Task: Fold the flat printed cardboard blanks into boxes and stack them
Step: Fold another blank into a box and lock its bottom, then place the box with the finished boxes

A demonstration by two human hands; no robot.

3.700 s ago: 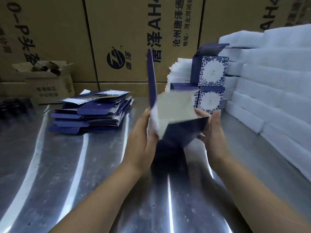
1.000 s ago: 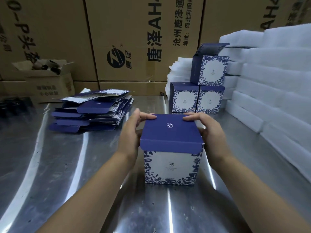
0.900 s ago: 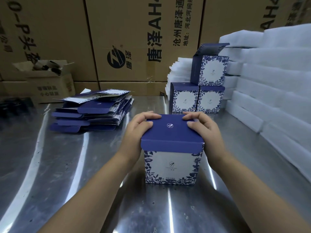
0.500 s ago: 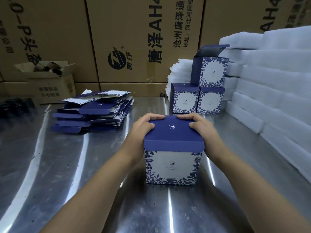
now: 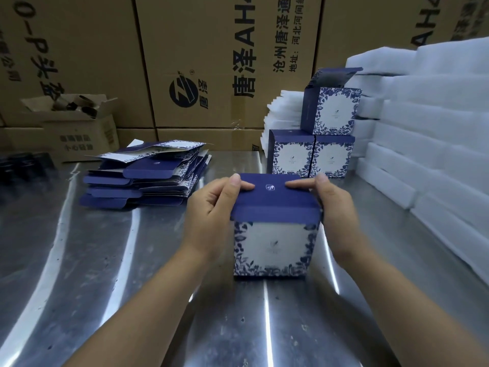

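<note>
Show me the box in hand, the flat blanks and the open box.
Box in hand (image 5: 275, 242), head view, front panel.
Flat blanks (image 5: 148, 171), head view, top blue flap.
Open box (image 5: 336, 112), head view, front panel.

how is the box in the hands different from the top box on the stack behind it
Lid: the held box has its blue lid folded down; the top stacked box has its lid flap raised open.
Support: the left hand and right hand grip the held box; the top stacked box rests untouched on two lower boxes.
Both carry the same blue leaf print round a white panel.
</note>
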